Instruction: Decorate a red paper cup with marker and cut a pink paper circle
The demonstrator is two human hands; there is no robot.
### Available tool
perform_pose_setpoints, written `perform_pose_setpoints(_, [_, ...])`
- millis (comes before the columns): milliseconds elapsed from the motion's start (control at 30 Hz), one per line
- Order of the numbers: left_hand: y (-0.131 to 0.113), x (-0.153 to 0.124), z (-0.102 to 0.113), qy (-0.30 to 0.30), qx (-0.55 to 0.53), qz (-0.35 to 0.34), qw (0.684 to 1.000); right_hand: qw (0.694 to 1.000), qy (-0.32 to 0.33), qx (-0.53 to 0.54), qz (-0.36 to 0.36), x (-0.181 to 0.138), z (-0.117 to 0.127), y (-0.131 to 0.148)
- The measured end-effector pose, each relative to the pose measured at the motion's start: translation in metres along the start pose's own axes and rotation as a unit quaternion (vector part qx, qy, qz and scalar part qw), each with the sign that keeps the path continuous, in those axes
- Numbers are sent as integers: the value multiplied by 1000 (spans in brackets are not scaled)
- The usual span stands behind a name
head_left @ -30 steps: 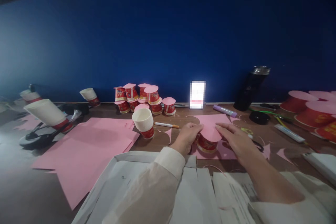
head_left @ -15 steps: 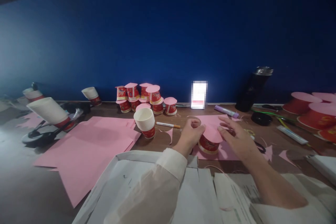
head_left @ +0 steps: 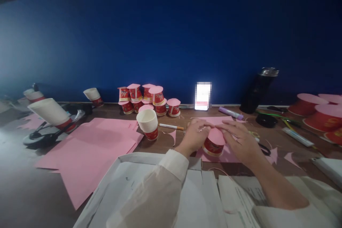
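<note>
An upside-down red paper cup (head_left: 213, 148) stands in front of me on a pink paper sheet (head_left: 229, 157). On its base lies a pink paper disc (head_left: 216, 136). My left hand (head_left: 196, 133) grips the disc's left edge, its fingers bent over the far side. From the right, my right hand (head_left: 239, 139) holds the disc's other edge, thumb at the near side and fingers reaching across the back. The fingertips of both hands meet behind the disc, and the far part of the cup is hidden.
Left of my hands are a stack of white-rimmed paper cups (head_left: 148, 123), a marker pen (head_left: 171, 127) and large pink sheets (head_left: 93, 142). Several disc-topped cups (head_left: 156, 94) stand behind. A lit phone (head_left: 202, 97), purple tube (head_left: 231, 113) and black bottle (head_left: 256, 92) line the back.
The fingers of both hands have come together over the far edge of the disc, where they were apart before. The cup has stayed nearly in place.
</note>
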State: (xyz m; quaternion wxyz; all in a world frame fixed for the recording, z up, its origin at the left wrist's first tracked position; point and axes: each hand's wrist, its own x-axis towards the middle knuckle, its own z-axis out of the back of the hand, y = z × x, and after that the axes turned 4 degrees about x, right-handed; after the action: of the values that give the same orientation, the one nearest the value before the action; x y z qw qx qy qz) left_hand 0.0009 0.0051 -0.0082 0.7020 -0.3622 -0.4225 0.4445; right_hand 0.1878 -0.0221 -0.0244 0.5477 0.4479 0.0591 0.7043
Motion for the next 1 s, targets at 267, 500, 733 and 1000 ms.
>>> perform_pose_setpoints(267, [-2,-2,2,2,36,11,999,997,19,-49,64,2,5,-3])
perform_pose_setpoints(500, [-4,-3,2,0,38,0,999,991,17,-84,98,7,10,8])
perform_pose_setpoints(733, [0,0,1,5,23,-26,999,998,18,-45,34,2,6,3])
perform_pose_setpoints(1000, [-6,-4,13,65,-5,14,998,999,37,32,-17,1,6,-2])
